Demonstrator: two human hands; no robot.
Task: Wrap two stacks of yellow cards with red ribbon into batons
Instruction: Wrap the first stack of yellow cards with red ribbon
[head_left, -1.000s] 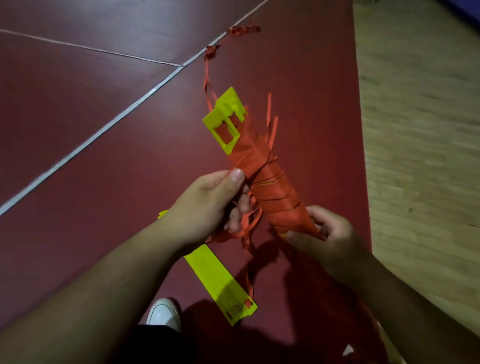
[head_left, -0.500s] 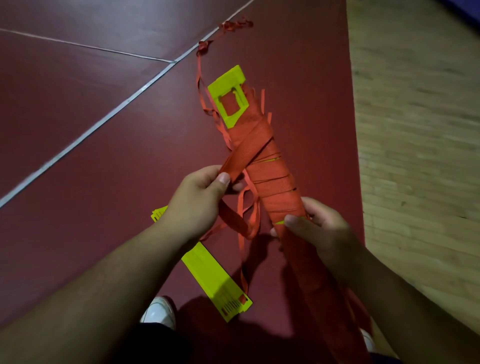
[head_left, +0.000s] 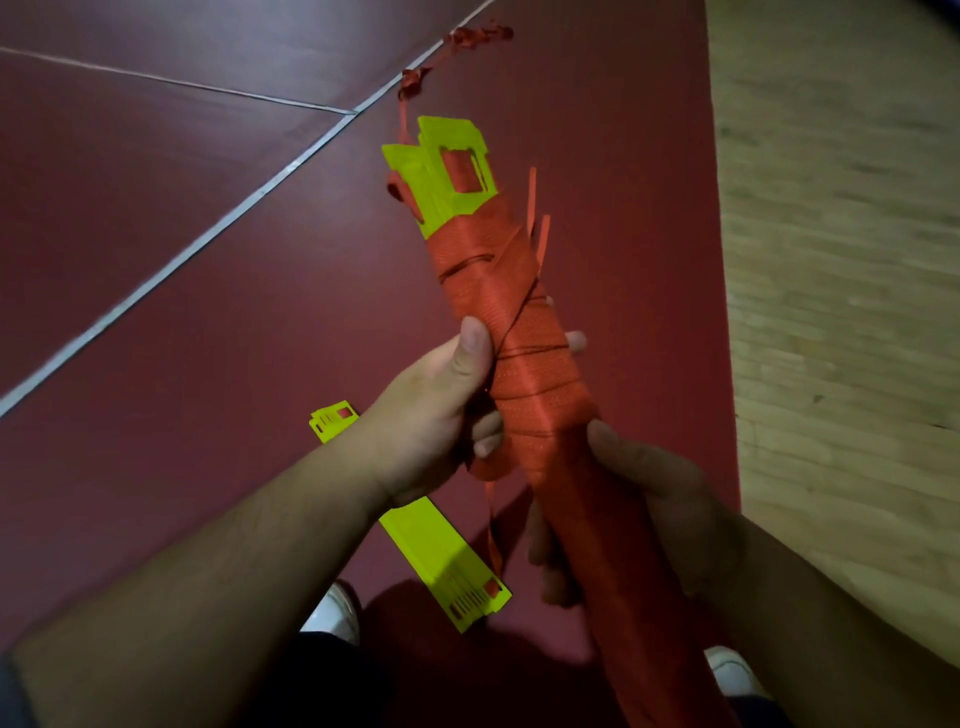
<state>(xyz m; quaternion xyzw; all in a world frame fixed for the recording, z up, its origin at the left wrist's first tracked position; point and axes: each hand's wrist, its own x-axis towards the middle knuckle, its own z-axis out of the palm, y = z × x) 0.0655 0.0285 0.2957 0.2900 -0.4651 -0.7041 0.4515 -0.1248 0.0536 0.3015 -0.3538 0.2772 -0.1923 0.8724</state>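
Dark red floor (head_left: 156, 234) fills the left and centre of the room, crossed by a white line (head_left: 208, 235). Pale boards (head_left: 831, 260) adjoin it on the right.

**Progress**

1. Second stack (head_left: 441, 561): lies flat on the floor, partly hidden under the left forearm. No ribbon is on it. Judged not yet started.
2. First stack (head_left: 431, 208): held tilted above the floor, between both hands. Ribbon (head_left: 498, 291) covers it in overlapping diagonal turns from the right hand up to just below the top. Only the yellow top end, with its cut-out window, shows bare. Thin shreds stand off the right edge, and a thin tail runs from the top end to a crumpled knot on the floor. Judged mostly wrapped; covering the top end and securing the loose ribbon appear to be left.
3. Overall: judged under half done.

**Hand pose**

- Left hand (head_left: 431, 410): clasps the wrapped middle from the left. The thumb presses flat along the front, and the fingers curl behind, with one tip showing at the right edge. The lower fingers also trap a bunch of loose ribbon, from which a strip hangs down.
- Right hand (head_left: 660, 499): sits lower, closed round the red lower length, thumb on top and fingers curled underneath. The red length continues past the hand and out of view; whether cards fill it cannot be told.
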